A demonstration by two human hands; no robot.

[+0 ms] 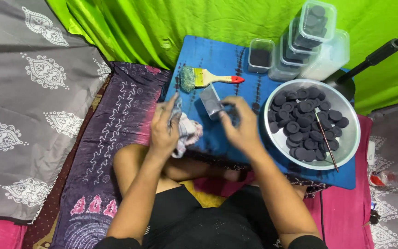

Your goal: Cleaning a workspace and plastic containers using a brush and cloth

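Two hands work: the left hand (163, 129) grips one rag (187, 131), the right hand (238, 124) clasps one clear box (212, 102). One paintbrush (208, 78) lies just beyond them. One metal bowl (348, 147) holds many dark discs (302, 124).

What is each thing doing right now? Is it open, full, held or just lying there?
Left hand: gripping a cloth.
Cloth: crumpled, held.
Right hand: holding a small clear box.
Small clear box: tilted, lifted off the board, lid off.
Paintbrush: lying flat on the blue board, untouched.
Metal bowl: filled with dark round discs, thin stick resting across them.
Stacked boxes: lids on, discs inside.
Single box: open, dark contents.
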